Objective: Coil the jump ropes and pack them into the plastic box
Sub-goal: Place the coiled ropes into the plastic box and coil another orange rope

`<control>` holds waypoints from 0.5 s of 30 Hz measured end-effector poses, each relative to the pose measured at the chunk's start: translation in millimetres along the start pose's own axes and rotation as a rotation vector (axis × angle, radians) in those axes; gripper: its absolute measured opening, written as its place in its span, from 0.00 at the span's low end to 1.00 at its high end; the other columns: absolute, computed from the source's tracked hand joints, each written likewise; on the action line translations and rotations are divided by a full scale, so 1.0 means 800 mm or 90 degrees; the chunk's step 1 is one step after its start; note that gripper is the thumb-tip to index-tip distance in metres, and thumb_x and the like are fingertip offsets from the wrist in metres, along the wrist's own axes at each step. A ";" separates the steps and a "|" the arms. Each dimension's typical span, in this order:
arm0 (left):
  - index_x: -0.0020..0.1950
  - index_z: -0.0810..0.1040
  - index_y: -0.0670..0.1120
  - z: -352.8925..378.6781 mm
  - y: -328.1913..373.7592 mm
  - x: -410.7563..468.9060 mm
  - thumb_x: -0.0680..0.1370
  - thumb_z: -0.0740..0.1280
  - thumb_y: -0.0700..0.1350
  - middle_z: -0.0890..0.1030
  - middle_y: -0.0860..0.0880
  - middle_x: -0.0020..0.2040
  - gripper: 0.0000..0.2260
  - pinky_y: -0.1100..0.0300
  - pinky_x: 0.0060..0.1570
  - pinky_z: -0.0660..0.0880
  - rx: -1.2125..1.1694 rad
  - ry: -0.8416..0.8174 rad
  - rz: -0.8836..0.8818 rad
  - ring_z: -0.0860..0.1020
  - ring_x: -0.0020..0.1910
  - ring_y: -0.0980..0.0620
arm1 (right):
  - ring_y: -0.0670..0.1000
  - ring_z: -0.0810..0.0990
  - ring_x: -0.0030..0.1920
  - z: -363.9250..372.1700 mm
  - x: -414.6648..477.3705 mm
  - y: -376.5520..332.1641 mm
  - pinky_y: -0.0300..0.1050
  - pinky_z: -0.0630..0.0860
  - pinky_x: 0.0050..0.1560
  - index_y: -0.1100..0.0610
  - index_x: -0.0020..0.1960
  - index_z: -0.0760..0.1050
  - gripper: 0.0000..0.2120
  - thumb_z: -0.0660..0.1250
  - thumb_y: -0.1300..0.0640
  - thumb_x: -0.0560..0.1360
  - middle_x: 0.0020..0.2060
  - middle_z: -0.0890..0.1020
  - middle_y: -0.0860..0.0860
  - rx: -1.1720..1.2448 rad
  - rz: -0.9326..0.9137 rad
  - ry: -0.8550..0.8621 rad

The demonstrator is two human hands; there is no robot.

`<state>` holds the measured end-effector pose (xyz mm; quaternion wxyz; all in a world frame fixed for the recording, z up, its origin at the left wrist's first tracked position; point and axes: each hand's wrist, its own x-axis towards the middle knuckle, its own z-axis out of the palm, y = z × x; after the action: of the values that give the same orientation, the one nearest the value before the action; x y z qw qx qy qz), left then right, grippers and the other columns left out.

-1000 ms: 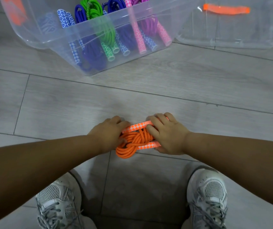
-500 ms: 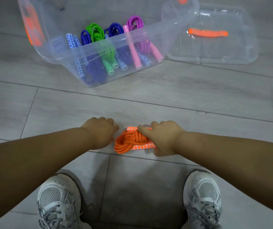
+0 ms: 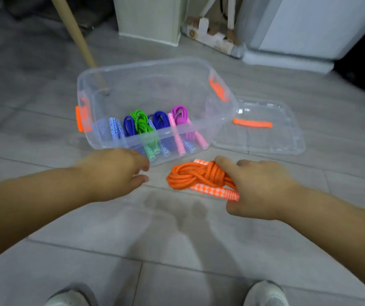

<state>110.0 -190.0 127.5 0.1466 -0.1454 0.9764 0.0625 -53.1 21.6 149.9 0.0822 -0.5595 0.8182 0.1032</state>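
Note:
A coiled, knotted orange jump rope [image 3: 195,177] with orange-and-white patterned handles is held off the floor by my right hand [image 3: 258,186], which grips its right end. My left hand [image 3: 115,171] hovers to its left, holding nothing, fingers loosely apart. Just beyond both hands stands the clear plastic box [image 3: 155,85] with orange latches. Inside it, several coiled ropes lean in a row: blue [image 3: 129,127], green [image 3: 141,124] and purple-pink [image 3: 180,113] among them.
The box's clear lid [image 3: 263,138] with an orange handle lies flat on the floor to the right of the box. A wooden leg [image 3: 75,34] slants behind the box. Furniture and a white appliance [image 3: 309,25] stand at the back. My shoes [image 3: 265,294] show at the bottom edge.
My left hand has let go of the orange rope and moved left. My right hand has lifted the bundle off the floor toward the box. The camera has tilted up.

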 end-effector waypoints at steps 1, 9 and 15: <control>0.59 0.73 0.55 -0.011 -0.012 0.006 0.78 0.59 0.56 0.76 0.56 0.56 0.12 0.60 0.50 0.72 -0.004 0.037 -0.017 0.76 0.55 0.53 | 0.58 0.78 0.51 -0.016 0.005 0.004 0.46 0.72 0.43 0.43 0.69 0.49 0.38 0.65 0.41 0.65 0.52 0.76 0.50 0.020 0.013 0.030; 0.71 0.64 0.50 -0.045 -0.126 0.086 0.78 0.62 0.52 0.67 0.48 0.67 0.22 0.56 0.63 0.67 -0.013 0.098 -0.182 0.67 0.67 0.46 | 0.59 0.79 0.50 -0.082 0.132 0.019 0.48 0.73 0.44 0.43 0.69 0.53 0.37 0.66 0.40 0.65 0.49 0.79 0.51 0.100 0.053 0.199; 0.77 0.47 0.47 -0.050 -0.177 0.173 0.78 0.61 0.53 0.50 0.45 0.76 0.33 0.54 0.72 0.55 0.030 0.087 -0.221 0.51 0.75 0.44 | 0.59 0.78 0.52 -0.062 0.269 0.015 0.46 0.69 0.43 0.49 0.67 0.57 0.35 0.67 0.42 0.66 0.51 0.78 0.55 0.084 0.067 0.122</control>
<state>15.6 -367.6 112.1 0.0917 -0.3125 0.9455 0.0030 -142.9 -180.4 144.8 0.0350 -0.5168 0.8554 -0.0003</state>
